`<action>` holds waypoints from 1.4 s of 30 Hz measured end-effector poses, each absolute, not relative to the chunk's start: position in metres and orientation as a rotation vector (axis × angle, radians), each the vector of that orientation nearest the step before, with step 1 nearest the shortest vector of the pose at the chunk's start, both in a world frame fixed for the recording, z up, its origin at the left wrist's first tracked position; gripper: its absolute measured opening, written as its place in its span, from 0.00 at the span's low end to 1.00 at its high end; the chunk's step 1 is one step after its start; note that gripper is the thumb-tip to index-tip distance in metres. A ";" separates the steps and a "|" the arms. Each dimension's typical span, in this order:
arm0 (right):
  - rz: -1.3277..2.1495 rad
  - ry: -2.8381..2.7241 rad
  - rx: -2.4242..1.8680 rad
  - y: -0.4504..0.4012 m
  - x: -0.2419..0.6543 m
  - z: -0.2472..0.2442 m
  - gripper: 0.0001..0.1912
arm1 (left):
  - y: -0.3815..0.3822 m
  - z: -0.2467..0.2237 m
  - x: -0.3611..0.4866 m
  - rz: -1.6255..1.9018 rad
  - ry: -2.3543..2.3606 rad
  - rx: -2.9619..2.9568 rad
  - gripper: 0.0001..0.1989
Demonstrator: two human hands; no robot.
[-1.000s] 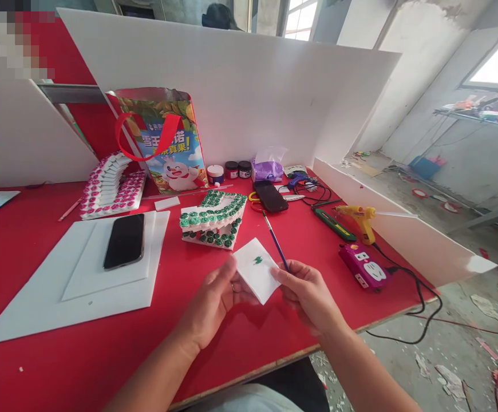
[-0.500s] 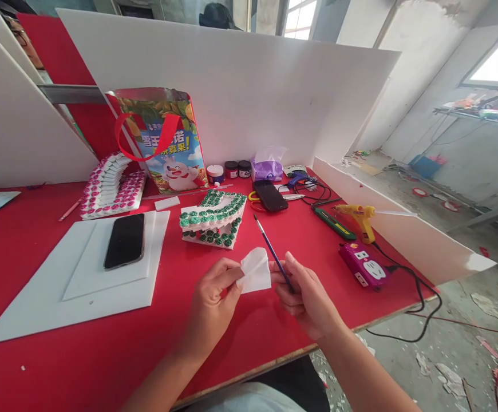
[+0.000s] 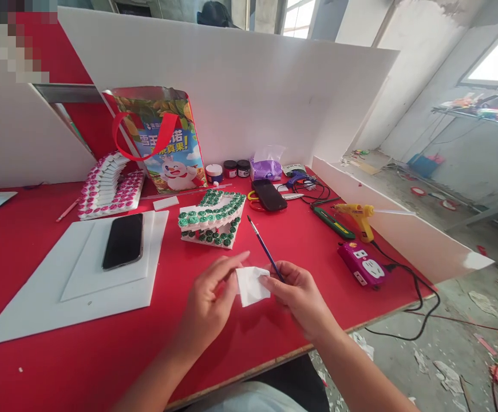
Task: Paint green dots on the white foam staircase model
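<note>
My right hand [image 3: 296, 292] is closed around a thin dark-blue paintbrush [image 3: 263, 245], its bristles pointing up and away. The same thumb presses on a folded white tissue [image 3: 252, 289]. Beside the tissue's left edge, my left hand [image 3: 212, 289] has its index finger stretched out and apart from the thumb; some of its fingertips are hidden. Just beyond both hands stands a white piece [image 3: 212, 218] covered with green rosettes, its upper part slanting over the base. The brush tip is to the right of it, apart from it.
A phone [image 3: 123, 241] lies on white boards [image 3: 157, 246] at left. Behind are a pink-dotted piece [image 3: 111, 189], a gift bag [image 3: 174, 154], paint jars [image 3: 230, 169] and a purple tissue pack [image 3: 266, 169]. At right sit a yellow glue gun [image 3: 358, 216], green cutter [image 3: 334, 222] and purple power strip [image 3: 363, 265].
The tissue has passed from my left fingers to my right thumb and hangs lower. My left index finger has straightened. The brush has shifted slightly left with my right hand.
</note>
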State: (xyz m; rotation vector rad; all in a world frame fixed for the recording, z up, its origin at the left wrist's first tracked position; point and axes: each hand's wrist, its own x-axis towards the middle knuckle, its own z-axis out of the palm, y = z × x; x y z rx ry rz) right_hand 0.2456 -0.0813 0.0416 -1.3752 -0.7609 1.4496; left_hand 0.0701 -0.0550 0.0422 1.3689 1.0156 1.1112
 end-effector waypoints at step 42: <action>0.438 -1.735 -1.356 -0.119 0.261 0.045 0.10 | -0.039 0.049 0.078 1.203 0.853 0.408 0.17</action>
